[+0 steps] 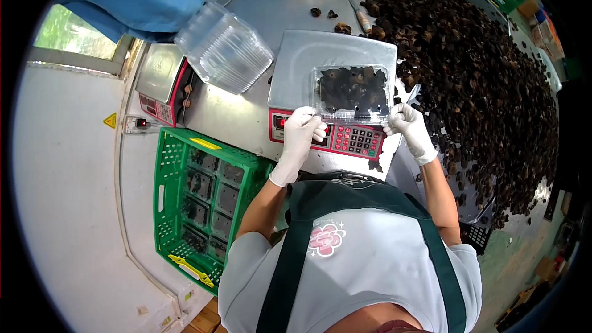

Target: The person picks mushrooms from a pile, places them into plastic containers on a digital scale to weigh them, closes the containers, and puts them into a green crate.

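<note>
A clear plastic box (pixel 314 86) filled with dark wood ear mushrooms (pixel 353 89) sits over the metal plate of a red digital scale (pixel 290 55). My left hand (pixel 301 134), in a white glove, pinches the box's near left corner. At the near right corner, the gloved fingers of my right hand (pixel 409 128) are closed on the box's edge. The scale's keypad (pixel 356 140) shows below the box, while my left hand partly covers its display.
A large heap of wood ear mushrooms (pixel 475 86) spreads over the right of the table. Nested clear boxes (pixel 228 49) stand at left beside another scale (pixel 159 74). Below is a green crate (pixel 161 225) with filled boxes. A knife-like tool (pixel 360 13) lies behind the scale.
</note>
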A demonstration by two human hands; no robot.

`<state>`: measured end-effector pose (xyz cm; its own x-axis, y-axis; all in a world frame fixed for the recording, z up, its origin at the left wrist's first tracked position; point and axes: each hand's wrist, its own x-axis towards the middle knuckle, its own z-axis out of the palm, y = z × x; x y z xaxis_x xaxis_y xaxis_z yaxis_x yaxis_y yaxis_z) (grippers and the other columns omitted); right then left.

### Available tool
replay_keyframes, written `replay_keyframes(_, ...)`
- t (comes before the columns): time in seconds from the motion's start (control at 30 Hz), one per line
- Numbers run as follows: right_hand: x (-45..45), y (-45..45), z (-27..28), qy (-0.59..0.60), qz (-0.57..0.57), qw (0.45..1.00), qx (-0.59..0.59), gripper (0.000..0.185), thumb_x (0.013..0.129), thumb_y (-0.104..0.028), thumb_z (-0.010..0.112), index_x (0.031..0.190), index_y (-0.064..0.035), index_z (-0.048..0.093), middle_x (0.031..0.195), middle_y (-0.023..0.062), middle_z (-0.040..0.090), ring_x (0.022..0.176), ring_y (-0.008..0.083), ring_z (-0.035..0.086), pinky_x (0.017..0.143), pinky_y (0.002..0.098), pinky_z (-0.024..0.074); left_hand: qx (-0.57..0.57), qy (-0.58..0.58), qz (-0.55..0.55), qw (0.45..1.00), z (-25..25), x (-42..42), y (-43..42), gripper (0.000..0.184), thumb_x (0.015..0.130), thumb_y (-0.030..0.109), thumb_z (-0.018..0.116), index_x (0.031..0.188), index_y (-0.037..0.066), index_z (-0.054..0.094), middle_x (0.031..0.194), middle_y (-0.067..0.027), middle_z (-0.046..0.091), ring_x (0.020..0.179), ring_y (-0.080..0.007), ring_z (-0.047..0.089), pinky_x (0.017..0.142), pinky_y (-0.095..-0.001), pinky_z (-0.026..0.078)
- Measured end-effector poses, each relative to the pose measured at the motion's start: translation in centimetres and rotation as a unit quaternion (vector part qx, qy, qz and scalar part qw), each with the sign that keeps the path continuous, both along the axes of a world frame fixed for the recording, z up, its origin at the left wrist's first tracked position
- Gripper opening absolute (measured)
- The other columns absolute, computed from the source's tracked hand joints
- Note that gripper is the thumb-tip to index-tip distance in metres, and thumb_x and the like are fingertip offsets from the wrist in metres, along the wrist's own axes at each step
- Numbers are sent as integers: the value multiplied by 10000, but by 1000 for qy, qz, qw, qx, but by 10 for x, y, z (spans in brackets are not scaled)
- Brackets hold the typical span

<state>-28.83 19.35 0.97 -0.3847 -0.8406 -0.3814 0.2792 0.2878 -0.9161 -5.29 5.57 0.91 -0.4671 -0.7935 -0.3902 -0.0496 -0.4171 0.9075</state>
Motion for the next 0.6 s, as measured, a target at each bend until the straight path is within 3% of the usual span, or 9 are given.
replay_keyframes(0.1, 5, 2, 3, 44, -6, 999, -5, 54, 906, -44, 556, 933, 3, 559, 751, 49, 607, 660, 109, 624, 588, 215, 524, 8, 12, 16, 1000, -3, 0, -1, 182, 880, 20, 576, 1053, -29, 552, 780, -124, 649, 604, -139, 623, 536, -244, 512)
replay_keyframes(0.2, -1, 8, 14, 33, 4, 999, 36, 164, 899, -77, 612, 1023, 6, 545, 805, 70, 646, 683, 116, 625, 593, 232, 503, -2, 5, -56, 998, 2, 22, -19, 181, 897, 74, 545, 1055, -13, 570, 844, -131, 671, 665, -181, 670, 572, -259, 541)
replay_keyframes(0.23, -7, 12, 20, 64, 25, 997, 42, 232, 905, -155, 625, 1058, 11, 570, 842, 75, 658, 700, 111, 626, 613, 237, 512, -28, -3, -37, 999, 10, 34, -31, 202, 911, 112, 517, 1072, 6, 579, 893, -115, 678, 699, -167, 665, 614, -260, 540)
replay_keyframes(0.27, -18, 20, 23, 86, -3, 995, 52, 261, 911, -198, 619, 1061, 14, 587, 863, 77, 666, 703, 106, 625, 624, 238, 515, -76, -22, 75, 994, 35, 56, -48, 234, 937, 166, 518, 1113, 25, 580, 955, -103, 679, 761, -148, 656, 663, -253, 533)
replay_keyframes(0.33, -40, 35, 24, 129, -51, 989, 57, 318, 920, -270, 606, 1062, 14, 617, 896, 79, 678, 706, 95, 620, 643, 238, 518, -156, -32, 173, 972, 43, 86, -67, 289, 953, 249, 553, 1108, 10, 601, 981, -90, 670, 802, -144, 647, 689, -261, 529)
replay_keyframes(0.37, -46, 40, 22, 145, -70, 986, 52, 341, 923, -299, 598, 1061, 12, 630, 907, 80, 682, 705, 90, 616, 650, 237, 518, -174, -31, 214, 961, 43, 97, -75, 275, 942, 221, 573, 1101, 0, 613, 972, -94, 672, 808, -149, 649, 703, -267, 527)
replay_keyframes(0.43, -57, 45, 23, 147, -74, 985, 54, 311, 927, -271, 600, 1084, -5, 632, 903, 73, 688, 702, 79, 609, 645, 217, 501, -193, -31, 227, 954, 52, 109, -82, 262, 933, 190, 582, 1114, 3, 613, 971, -102, 675, 813, -152, 650, 716, -266, 521)
replay_keyframes(0.6, -60, 32, 27, 155, -44, 986, 44, 300, 933, -266, 592, 1090, -15, 634, 911, 35, 687, 699, 63, 596, 646, 201, 481, -202, -59, 135, 968, 56, 89, -81, 248, 913, 199, 603, 1097, 35, 629, 970, -59, 680, 757, -111, 625, 682, -225, 491)
